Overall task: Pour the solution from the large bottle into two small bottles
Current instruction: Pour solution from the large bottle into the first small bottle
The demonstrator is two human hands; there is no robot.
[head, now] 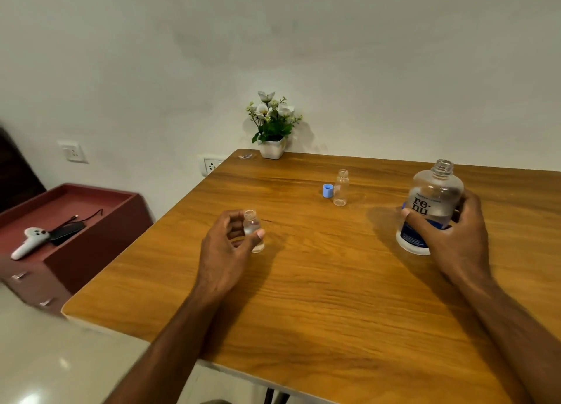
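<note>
The large bottle (431,209), at about three o'clock on the table (303,297), reads "re·nu" in dark letters. A line of small print above that word is too blurred to read.

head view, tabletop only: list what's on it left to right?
left hand gripping a small bottle → flower pot at the far edge → blue cap → second small bottle → large bottle held by the right hand.
</note>
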